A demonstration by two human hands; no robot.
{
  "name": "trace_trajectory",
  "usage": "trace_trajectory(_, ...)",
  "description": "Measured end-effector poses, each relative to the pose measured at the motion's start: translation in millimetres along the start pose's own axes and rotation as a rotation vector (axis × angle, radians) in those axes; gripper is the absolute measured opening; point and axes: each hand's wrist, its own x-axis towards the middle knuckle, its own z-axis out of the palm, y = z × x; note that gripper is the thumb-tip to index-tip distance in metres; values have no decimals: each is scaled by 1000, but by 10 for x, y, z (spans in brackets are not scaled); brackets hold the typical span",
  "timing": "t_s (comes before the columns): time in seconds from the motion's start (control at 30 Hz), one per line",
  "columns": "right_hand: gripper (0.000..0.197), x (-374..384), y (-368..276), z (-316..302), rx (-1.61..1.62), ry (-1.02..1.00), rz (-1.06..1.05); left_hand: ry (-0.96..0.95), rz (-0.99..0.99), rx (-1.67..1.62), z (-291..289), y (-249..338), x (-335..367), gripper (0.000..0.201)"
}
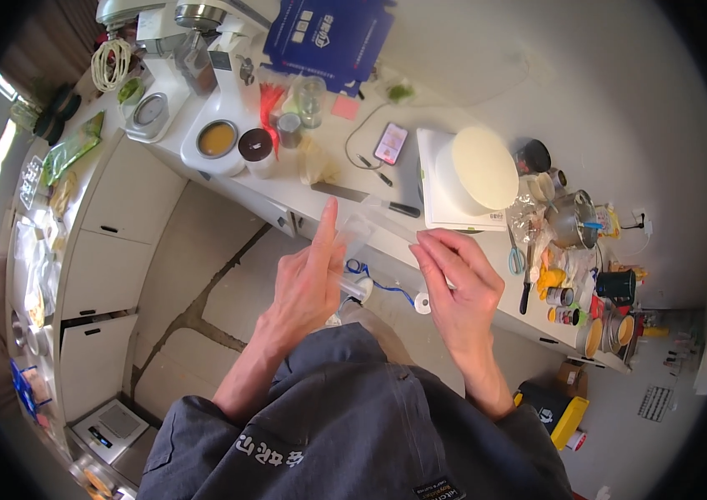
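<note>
Between my two hands stretches a strip of clear plastic film [387, 223], in front of the counter's edge. My left hand [308, 279] is closed around the film's looped part, its index finger pointing up along it. A pinch of my right hand's [463, 287] thumb and fingertips grips the other end. Beyond the right hand, a round white cake [477, 171] rests on a white square stand or scale [437, 196]. On the counter just past the film lies a long knife with a black handle [403, 208]. Part of the film is hard to make out against the background.
A phone [391, 143] with a cable lies behind the knife. To the left are a white machine [220, 154], a dark-topped cup [256, 146] and a stand mixer. Pots, scissors [517, 260] and tins crowd the right. Blue ribbon [391, 285] hangs below the counter edge.
</note>
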Motion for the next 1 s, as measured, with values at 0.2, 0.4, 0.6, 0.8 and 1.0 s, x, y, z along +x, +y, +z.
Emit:
trace_trajectory(0.2, 31, -22, 9, -2, -2, -130, 32, 35, 133, 12, 25, -2, -10, 68)
trace_trajectory(0.4, 29, 5, -29, -75, -14, -106, 8, 26, 100, -32, 57, 37, -43, 65)
trace_trajectory(0.6, 32, -6, -37, -129, -5, -146, -17, 76, 115, -88, 64, 66, 0, 59)
trace_trajectory(0.8, 32, 14, -95, -172, -49, -128, -43, 68, 180, -89, 12, 105, 59, 51)
trace_trajectory(1.0, 30, -6, -94, -202, -11, -111, -23, 18, 158, -91, -48, 158, 64, 38)
